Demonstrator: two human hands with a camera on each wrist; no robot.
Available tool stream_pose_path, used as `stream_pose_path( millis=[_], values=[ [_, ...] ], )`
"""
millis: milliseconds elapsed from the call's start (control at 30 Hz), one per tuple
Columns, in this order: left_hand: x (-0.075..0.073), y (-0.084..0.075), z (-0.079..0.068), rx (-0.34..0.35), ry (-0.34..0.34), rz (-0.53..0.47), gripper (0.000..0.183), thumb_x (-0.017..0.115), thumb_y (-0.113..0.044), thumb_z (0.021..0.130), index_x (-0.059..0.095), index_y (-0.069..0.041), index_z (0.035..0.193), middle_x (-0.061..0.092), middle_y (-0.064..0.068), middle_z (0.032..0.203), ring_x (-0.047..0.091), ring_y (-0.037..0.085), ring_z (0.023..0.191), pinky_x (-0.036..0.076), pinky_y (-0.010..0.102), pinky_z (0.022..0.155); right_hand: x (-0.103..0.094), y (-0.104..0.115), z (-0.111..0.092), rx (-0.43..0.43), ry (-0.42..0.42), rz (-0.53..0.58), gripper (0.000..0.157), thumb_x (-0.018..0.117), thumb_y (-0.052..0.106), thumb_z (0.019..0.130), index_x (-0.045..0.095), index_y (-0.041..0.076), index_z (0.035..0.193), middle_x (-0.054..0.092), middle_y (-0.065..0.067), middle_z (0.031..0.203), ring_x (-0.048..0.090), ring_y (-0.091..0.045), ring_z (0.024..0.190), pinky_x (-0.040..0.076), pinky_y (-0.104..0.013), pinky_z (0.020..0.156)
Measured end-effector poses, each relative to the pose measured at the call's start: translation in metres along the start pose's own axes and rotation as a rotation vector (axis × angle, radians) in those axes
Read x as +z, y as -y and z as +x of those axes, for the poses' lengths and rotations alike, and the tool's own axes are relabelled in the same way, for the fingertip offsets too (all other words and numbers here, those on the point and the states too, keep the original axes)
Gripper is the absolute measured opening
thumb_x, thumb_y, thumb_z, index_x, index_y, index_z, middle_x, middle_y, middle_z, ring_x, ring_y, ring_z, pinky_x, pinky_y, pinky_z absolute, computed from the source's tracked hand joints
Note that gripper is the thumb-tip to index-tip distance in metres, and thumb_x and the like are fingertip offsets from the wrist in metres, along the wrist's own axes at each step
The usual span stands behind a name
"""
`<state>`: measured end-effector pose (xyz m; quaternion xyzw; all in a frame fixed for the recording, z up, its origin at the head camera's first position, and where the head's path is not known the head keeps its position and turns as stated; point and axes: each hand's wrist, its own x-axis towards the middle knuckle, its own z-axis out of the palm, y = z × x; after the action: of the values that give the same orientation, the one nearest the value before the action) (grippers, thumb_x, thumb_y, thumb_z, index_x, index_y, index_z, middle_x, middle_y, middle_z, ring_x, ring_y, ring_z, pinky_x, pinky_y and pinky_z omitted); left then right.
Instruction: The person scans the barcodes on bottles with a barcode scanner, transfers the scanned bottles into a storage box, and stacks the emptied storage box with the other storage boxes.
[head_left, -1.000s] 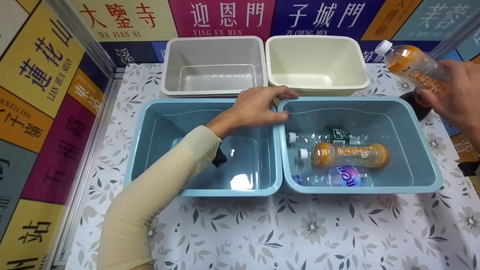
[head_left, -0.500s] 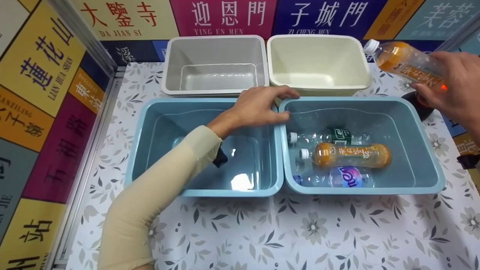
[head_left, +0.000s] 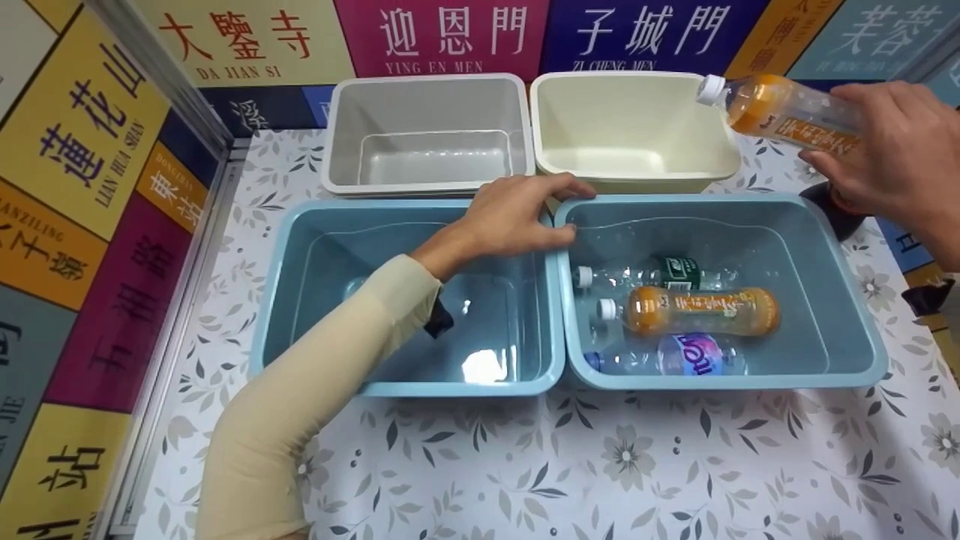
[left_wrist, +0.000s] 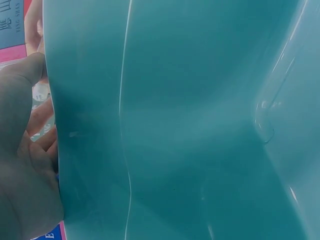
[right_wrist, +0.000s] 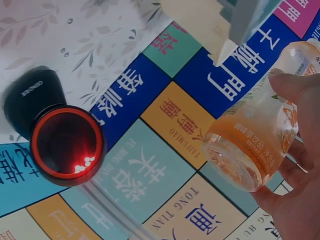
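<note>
My right hand [head_left: 900, 146] grips a clear plastic bottle [head_left: 791, 112] with orange bands, an orange label and a white cap. It is held nearly level above the table, its cap by the cream bin [head_left: 637, 169]. In the right wrist view, fingers and thumb wrap round the bottle [right_wrist: 250, 135], whose base faces a black device [right_wrist: 67, 142] with a glowing red ring. My left hand [head_left: 510, 214] rests with fingers spread across the adjoining rims of the left blue bin [head_left: 457, 388] and the right blue bin [head_left: 720, 381]. Its palm hangs over the left bin.
Lying in the right blue bin are a green-label bottle [head_left: 679, 271], an orange bottle [head_left: 701, 311] and a purple-label bottle [head_left: 690, 355]. A grey bin [head_left: 427, 184] stands behind the left blue bin. Sign panels [head_left: 450, 37] wall the patterned table [head_left: 622, 465].
My right hand has carried the bottle leftward, bringing its cap to the cream bin's right rim. A red light showed under that hand half a second ago. The left hand stays put.
</note>
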<state>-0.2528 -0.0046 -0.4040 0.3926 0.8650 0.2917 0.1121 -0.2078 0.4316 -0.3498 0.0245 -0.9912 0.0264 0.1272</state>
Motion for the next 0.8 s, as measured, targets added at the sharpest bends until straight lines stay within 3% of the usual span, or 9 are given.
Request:
stream_pose_path(
  millis=[267, 400, 800],
  values=[
    [-0.001, 0.000, 0.000, -0.006, 0.000, -0.018, 0.055, 0.069, -0.039, 0.099, 0.060, -0.032, 0.153, 0.067, -0.013, 0.150, 0.065, 0.008, 0.129, 0.050, 0.031, 0.102, 0.000, 0.011, 0.011, -0.003, 0.052, -0.007, 0.073, 0.066, 0.031, 0.104, 0.036, 0.008, 0.166, 0.042, -0.033, 0.164, 0.038, -0.056, 0.152, 0.032, -0.071, 0.126],
    [0.000, 0.000, 0.000, -0.014, 0.005, -0.024, 0.055, 0.069, -0.040, 0.099, 0.060, -0.033, 0.153, 0.067, -0.013, 0.151, 0.064, 0.008, 0.130, 0.050, 0.031, 0.102, 0.004, 0.014, 0.012, -0.041, 0.024, 0.004, 0.072, 0.069, 0.027, 0.103, 0.038, 0.008, 0.165, 0.046, -0.033, 0.161, 0.043, -0.057, 0.147, 0.035, -0.071, 0.124],
    [0.000, -0.001, 0.001, -0.027, 0.001, 0.006, 0.054, 0.070, -0.039, 0.100, 0.060, -0.033, 0.152, 0.067, -0.012, 0.150, 0.065, 0.008, 0.127, 0.052, 0.031, 0.098, 0.003, 0.029, 0.024, -0.080, 0.068, 0.024, 0.073, 0.071, 0.023, 0.103, 0.038, 0.008, 0.166, 0.045, -0.033, 0.161, 0.038, -0.056, 0.152, 0.029, -0.073, 0.126]
  ],
)
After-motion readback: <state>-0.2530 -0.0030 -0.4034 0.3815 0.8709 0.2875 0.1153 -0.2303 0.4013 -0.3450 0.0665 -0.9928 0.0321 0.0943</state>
